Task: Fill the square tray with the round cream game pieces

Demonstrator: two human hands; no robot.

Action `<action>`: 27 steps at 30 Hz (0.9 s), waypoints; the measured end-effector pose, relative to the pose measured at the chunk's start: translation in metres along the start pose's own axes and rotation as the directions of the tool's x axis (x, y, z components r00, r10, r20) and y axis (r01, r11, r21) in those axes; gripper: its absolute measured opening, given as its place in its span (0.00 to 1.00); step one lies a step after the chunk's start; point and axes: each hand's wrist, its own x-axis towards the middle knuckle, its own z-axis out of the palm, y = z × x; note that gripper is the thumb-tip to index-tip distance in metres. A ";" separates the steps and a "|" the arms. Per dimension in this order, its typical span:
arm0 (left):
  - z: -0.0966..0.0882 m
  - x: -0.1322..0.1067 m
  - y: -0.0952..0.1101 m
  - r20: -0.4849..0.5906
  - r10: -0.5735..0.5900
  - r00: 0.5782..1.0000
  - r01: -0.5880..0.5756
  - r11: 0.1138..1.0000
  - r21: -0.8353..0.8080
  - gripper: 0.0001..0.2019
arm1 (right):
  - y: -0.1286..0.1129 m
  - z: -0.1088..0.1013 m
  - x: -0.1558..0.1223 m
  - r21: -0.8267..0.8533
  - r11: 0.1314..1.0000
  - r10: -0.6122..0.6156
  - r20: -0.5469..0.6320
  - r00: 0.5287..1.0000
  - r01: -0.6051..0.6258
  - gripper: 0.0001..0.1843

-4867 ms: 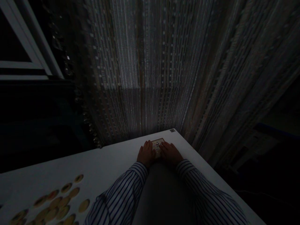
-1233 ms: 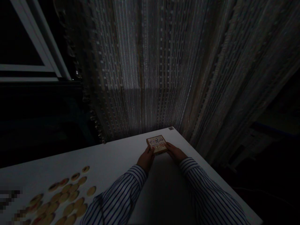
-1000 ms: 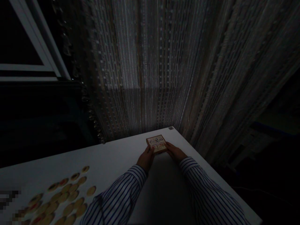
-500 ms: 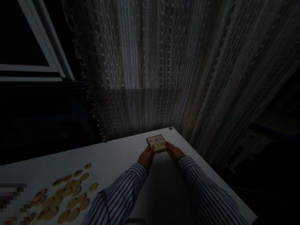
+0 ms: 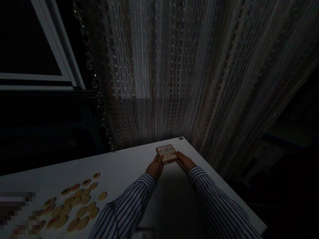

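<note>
A small flat box point(image 5: 166, 153) with dark lettering on a pale lid and brownish edges is held between both hands near the far corner of the white table. My left hand point(image 5: 155, 167) grips its left side, with the thumb at the near left corner. Around the right side, my right hand point(image 5: 184, 162) closes with its fingers against the edge. To the left, several round wooden discs point(image 5: 81, 212) lie scattered on the table, some with dark or red marks on top.
The white table point(image 5: 119, 169) reaches from the left to its far corner, where a small dark patterned square point(image 5: 180, 138) lies. A string curtain point(image 5: 159, 73) hangs right behind the table. A pale frame point(image 5: 62, 63) stands at upper left. A pixelated patch covers the lower left.
The view has shifted slightly, so the discs and frame appear a little further right. Both hands keep hold of the box, which is nearly unmoved in view.
</note>
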 end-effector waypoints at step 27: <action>-0.087 -0.071 -0.022 -0.111 -0.018 0.994 0.011 0.998 -0.060 0.22 | -0.097 -0.031 -0.025 0.007 0.993 -0.120 -0.036 0.992 0.120 0.23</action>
